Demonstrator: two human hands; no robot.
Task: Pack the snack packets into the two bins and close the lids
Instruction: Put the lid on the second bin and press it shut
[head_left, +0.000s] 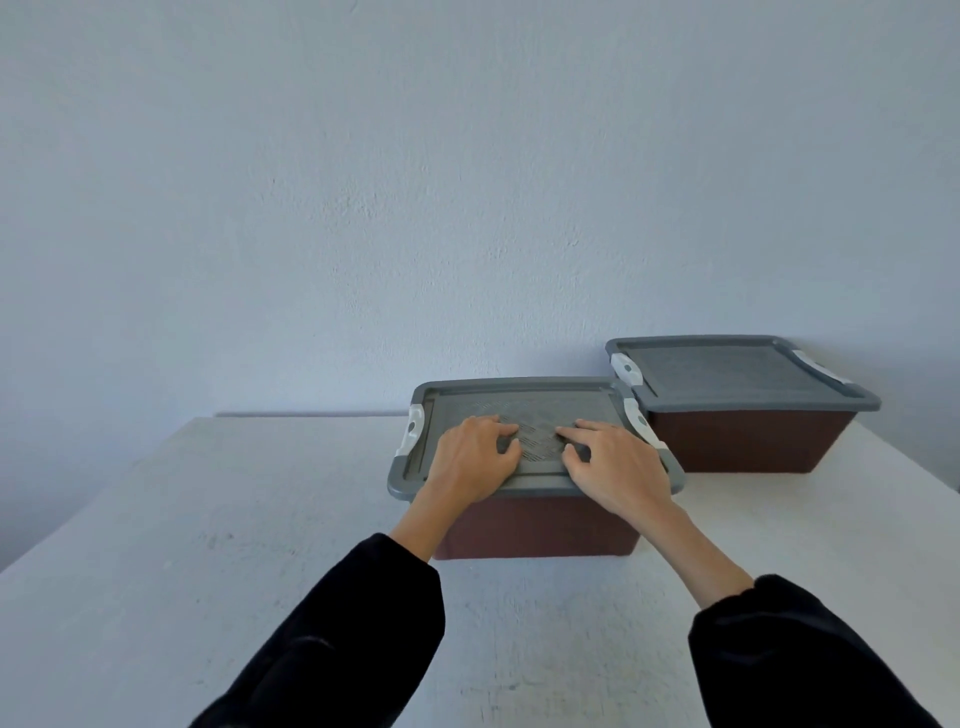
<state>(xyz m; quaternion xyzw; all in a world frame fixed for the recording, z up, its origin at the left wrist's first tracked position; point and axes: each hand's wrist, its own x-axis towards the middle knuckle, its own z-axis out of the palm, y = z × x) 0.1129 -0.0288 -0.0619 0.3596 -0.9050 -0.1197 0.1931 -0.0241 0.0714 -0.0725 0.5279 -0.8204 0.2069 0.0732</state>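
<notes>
L hand (470, 457), R hand (618, 467): bent fingers (506, 430) press textured grey lid (519, 401) of brown rect. bin (540, 525).

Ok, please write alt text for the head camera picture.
The left hand and the right hand rest side by side on the grey lid of the nearer brown bin, on a white table. A second brown bin, also lidded, stands behind it to the right, by a pale wall.

What lies inside the near bin (535, 525) and far bin (748, 441) cannot be seen, and sleeves (337, 649) are cut off below.
</notes>
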